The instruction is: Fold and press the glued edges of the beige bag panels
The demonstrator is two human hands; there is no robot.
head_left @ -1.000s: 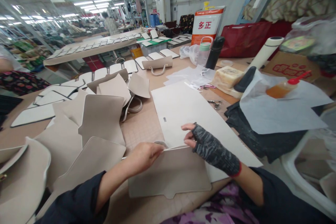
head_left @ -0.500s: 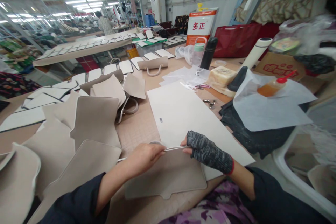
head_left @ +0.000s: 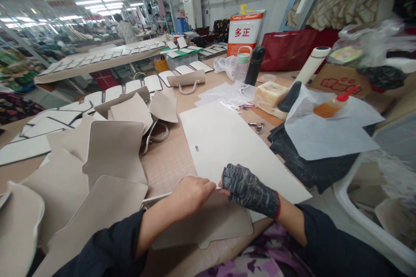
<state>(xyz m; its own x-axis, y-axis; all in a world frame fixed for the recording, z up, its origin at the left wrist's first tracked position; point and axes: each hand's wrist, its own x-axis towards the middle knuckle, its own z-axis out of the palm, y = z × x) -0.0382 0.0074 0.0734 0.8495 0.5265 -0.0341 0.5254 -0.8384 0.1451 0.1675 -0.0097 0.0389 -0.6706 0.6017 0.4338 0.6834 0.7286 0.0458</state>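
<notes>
A beige leather bag panel (head_left: 212, 221) lies across the near edge of the table, its small tab pointing toward me. My left hand (head_left: 194, 193), bare, pinches the far edge of this panel with fingers closed. Right beside it, my right hand (head_left: 246, 186), in a dark grey fingerless knit glove, grips the same edge, its fingertips partly hidden. A thin white strip (head_left: 157, 198) shows to the left of my left hand. Beneath the panel's far side is a large off-white sheet (head_left: 224, 138) with a small dark label on it.
Loose beige leather pieces (head_left: 113, 149) are heaped at the left, with a bag handle (head_left: 159, 134) among them. To the right lie metal snips (head_left: 256, 127), a wrapped block (head_left: 271, 95), dark sheets (head_left: 302, 156) and a glue bottle (head_left: 331, 106) on white paper. A tin (head_left: 245, 32) stands behind.
My left hand has slid right along the panel's edge, close up to my right hand. More of the white strip shows on the left. The view has shifted slightly.
</notes>
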